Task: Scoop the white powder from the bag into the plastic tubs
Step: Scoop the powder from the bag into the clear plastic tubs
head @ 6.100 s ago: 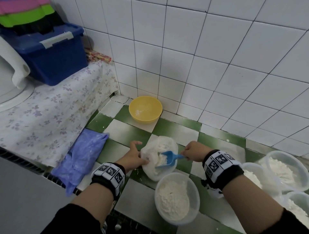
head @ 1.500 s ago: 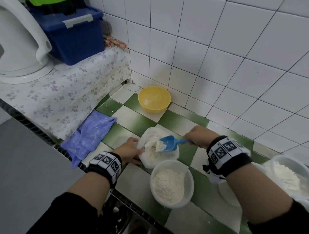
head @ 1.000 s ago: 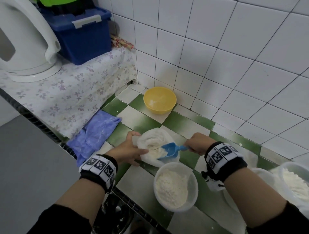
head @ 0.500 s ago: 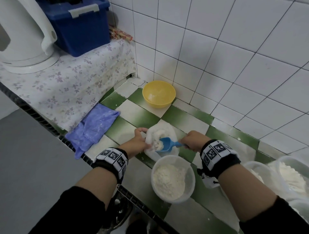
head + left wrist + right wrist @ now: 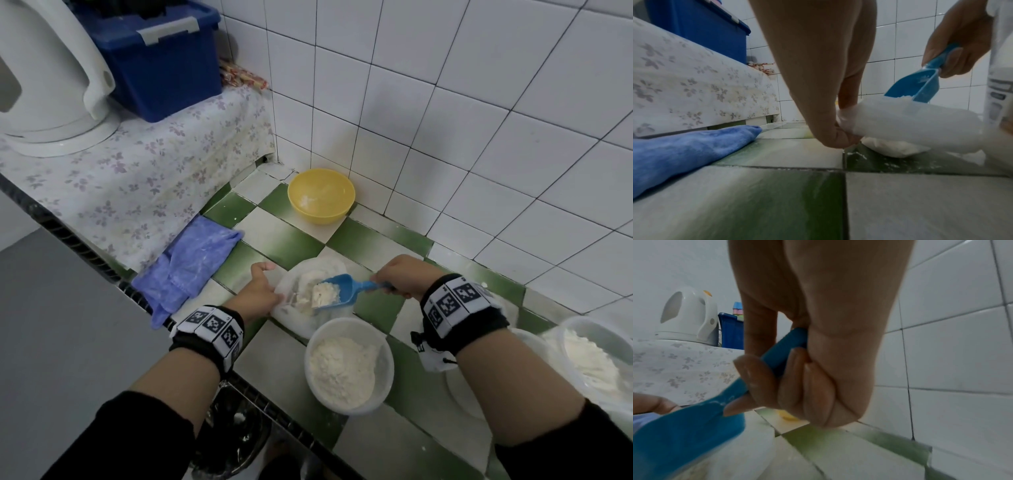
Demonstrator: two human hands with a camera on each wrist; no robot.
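Note:
A clear plastic bag (image 5: pixel 291 294) of white powder lies on the green and white checked counter. My left hand (image 5: pixel 262 289) pinches the bag's rolled left rim (image 5: pixel 846 120), holding it open. My right hand (image 5: pixel 400 275) grips the handle of a blue scoop (image 5: pixel 337 291), fingers curled round the handle (image 5: pixel 783 352). The scoop holds a lump of powder and hangs over the bag's mouth. A round plastic tub (image 5: pixel 347 365), well filled with powder, stands just in front of the bag.
More tubs with powder (image 5: pixel 596 356) stand at the right edge, one partly behind my right forearm. A yellow bowl (image 5: pixel 320 195) sits by the tiled wall. A blue cloth (image 5: pixel 191 263) lies left of the bag. A white kettle (image 5: pixel 44 78) and blue box (image 5: pixel 161 58) stand on the raised shelf.
The scoop dipped into the bag and now sits a little higher with a lump of powder in it. My left hand keeps its hold on the bag rim. The head view shifted slightly.

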